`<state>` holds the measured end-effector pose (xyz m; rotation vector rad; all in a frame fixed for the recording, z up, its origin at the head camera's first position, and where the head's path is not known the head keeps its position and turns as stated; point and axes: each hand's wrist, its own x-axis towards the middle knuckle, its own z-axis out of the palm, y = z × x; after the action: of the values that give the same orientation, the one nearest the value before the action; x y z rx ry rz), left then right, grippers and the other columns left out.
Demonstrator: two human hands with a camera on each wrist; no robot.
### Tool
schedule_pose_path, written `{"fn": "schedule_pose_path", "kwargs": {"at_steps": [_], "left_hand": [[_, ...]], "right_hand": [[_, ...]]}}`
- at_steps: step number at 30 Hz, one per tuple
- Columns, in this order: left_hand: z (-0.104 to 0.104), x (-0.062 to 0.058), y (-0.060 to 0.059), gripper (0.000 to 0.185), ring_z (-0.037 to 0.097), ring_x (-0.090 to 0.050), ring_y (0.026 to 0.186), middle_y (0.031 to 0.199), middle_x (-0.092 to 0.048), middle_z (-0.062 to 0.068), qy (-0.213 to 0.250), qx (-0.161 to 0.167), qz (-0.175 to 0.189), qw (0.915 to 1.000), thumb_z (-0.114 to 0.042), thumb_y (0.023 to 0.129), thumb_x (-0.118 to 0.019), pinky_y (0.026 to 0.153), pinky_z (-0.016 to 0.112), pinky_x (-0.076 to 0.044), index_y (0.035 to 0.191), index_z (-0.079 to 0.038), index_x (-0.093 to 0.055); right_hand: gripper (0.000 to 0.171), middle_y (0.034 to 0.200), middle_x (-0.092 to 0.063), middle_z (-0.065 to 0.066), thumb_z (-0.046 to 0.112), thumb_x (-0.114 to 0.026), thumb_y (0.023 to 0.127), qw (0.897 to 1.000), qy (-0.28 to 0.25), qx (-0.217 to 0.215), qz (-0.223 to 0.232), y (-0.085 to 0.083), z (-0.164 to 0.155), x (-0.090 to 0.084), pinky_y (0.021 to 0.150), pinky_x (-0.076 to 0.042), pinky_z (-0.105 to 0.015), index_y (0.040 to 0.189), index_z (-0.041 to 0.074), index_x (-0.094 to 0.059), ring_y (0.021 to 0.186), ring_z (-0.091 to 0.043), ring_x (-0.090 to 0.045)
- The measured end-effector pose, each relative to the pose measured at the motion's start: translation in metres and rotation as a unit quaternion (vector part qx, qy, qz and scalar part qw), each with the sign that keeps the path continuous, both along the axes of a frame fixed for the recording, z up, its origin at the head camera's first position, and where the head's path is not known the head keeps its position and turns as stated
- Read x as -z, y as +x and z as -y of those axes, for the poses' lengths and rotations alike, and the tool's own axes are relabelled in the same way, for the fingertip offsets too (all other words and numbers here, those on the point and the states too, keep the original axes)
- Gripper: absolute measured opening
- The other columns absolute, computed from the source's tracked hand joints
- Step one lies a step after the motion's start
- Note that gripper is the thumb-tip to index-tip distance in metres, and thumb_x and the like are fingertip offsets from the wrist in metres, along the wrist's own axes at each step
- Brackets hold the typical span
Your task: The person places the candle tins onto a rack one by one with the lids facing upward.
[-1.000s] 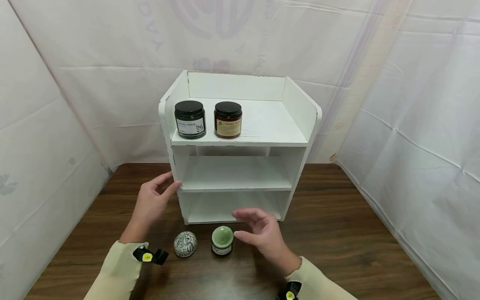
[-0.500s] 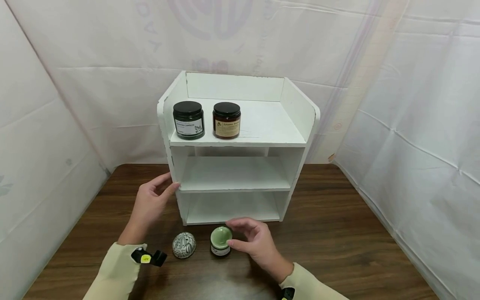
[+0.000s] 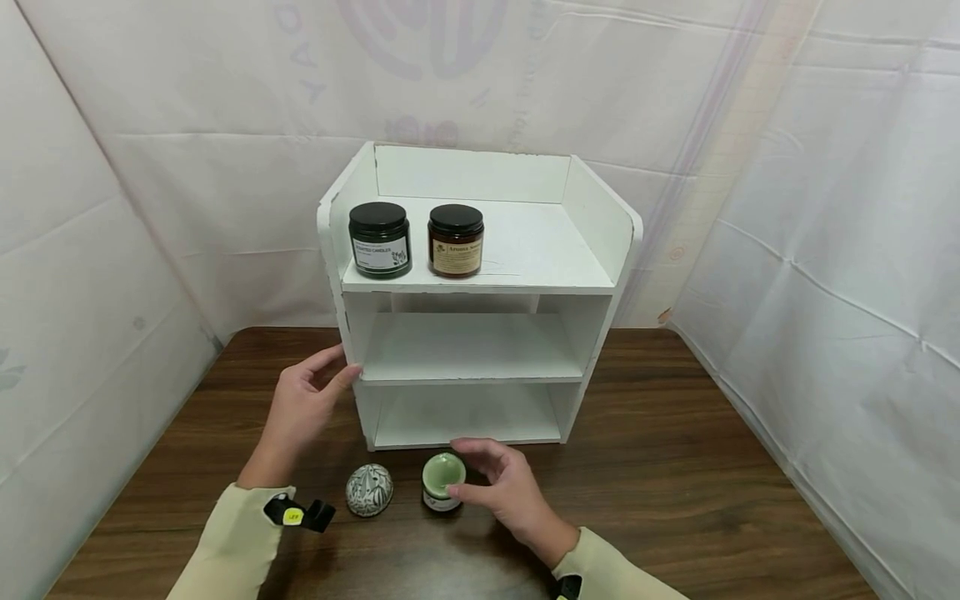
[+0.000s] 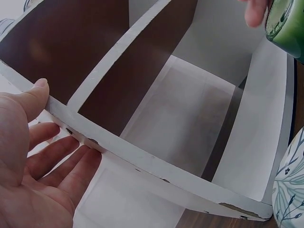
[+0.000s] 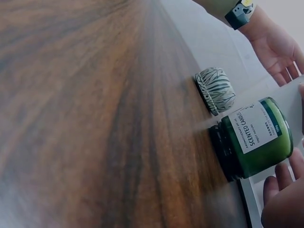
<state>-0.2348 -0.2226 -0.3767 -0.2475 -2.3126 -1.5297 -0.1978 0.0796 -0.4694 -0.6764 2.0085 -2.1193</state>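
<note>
A green scented candle jar (image 3: 445, 473) stands upside down on the table, its black lid underneath. My right hand (image 3: 504, 487) curves round its right side, thumb in front and fingers behind. The left wrist view shows a fingertip close beside the green glass (image 4: 287, 33). My left hand (image 3: 307, 408) holds the left side panel of a white shelf unit (image 3: 472, 346), thumb on the front edge and fingers along the outside. To the left of the jar sits a round leaf-patterned tin (image 3: 369, 490), near neither hand's fingers.
Two dark candle jars with black lids, one white-labelled (image 3: 380, 240) and one tan-labelled (image 3: 456, 241), stand on the unit's top shelf, at its left and middle. Beneath everything is a dark wood table (image 3: 675, 467), with white sheeting (image 3: 810, 250) round its back and sides.
My right hand has moved left and closer to the upside-down candle jar, its thumb now overlapping the jar's front. The left hand stays on the shelf unit, and the tin has not moved.
</note>
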Motion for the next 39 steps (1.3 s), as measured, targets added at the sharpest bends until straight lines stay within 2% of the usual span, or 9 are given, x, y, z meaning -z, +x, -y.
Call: {"fn": "schedule_pose_path", "kwargs": {"at_steps": [6,13,18,23,31,39], "left_hand": [[0.0,0.0,0.0,0.051,-0.015,-0.058,0.105,0.138,-0.065,0.018,0.0,0.002,-0.002,1.0,-0.032,0.1,-0.068,0.083,0.007,-0.05,0.143,-0.004,-0.059],[0.0,-0.001,0.001,0.051,-0.015,-0.057,0.107,0.139,-0.064,0.018,0.0,0.003,-0.002,1.0,-0.031,0.1,-0.068,0.085,0.006,-0.049,0.143,-0.004,-0.059],[-0.001,-0.001,0.001,0.051,-0.015,-0.057,0.107,0.139,-0.064,0.019,0.001,0.004,-0.003,1.0,-0.031,0.101,-0.068,0.085,0.006,-0.049,0.143,-0.003,-0.059],[-0.001,-0.001,0.001,0.051,-0.016,-0.056,0.108,0.139,-0.064,0.019,0.001,0.003,-0.003,1.0,-0.031,0.101,-0.068,0.085,0.005,-0.049,0.143,-0.003,-0.059],[-0.001,-0.001,0.002,0.052,-0.015,-0.056,0.109,0.14,-0.063,0.018,0.003,0.004,0.0,1.0,-0.032,0.101,-0.068,0.086,0.006,-0.049,0.144,-0.004,-0.058],[-0.001,-0.001,0.001,0.052,-0.015,-0.057,0.108,0.14,-0.064,0.018,0.002,0.005,-0.002,1.0,-0.032,0.101,-0.067,0.085,0.006,-0.049,0.144,-0.005,-0.058]], "right_hand": [[0.068,0.143,-0.056,-0.029,0.008,-0.089,0.079,1.0,0.0,-0.023,0.002,0.0,0.003,0.002,0.108,-0.047,-0.026,0.136,-0.007,-0.057,0.128,-0.022,-0.06],[0.071,0.14,-0.059,-0.026,0.001,-0.089,0.076,0.999,0.026,-0.03,0.004,-0.001,0.009,0.006,0.105,-0.049,-0.024,0.139,-0.005,-0.055,0.12,-0.014,-0.064],[0.074,0.143,-0.056,-0.028,-0.003,-0.088,0.075,0.999,0.033,-0.031,0.018,-0.003,0.011,0.009,0.105,-0.047,-0.021,0.141,-0.002,-0.054,0.121,-0.015,-0.062],[0.077,0.145,-0.056,-0.027,-0.006,-0.088,0.073,0.998,0.041,-0.032,0.033,-0.004,0.015,0.01,0.106,-0.045,-0.019,0.142,-0.003,-0.052,0.125,-0.017,-0.06],[0.078,0.135,-0.064,-0.016,-0.007,-0.088,0.071,0.997,0.069,-0.02,0.034,-0.004,0.019,0.009,0.1,-0.047,-0.017,0.141,-0.004,-0.052,0.118,-0.019,-0.063],[0.077,0.134,-0.061,-0.014,-0.007,-0.088,0.071,0.996,0.075,-0.01,0.038,-0.003,0.02,0.009,0.097,-0.049,-0.018,0.14,0.0,-0.054,0.117,-0.02,-0.063]]}}
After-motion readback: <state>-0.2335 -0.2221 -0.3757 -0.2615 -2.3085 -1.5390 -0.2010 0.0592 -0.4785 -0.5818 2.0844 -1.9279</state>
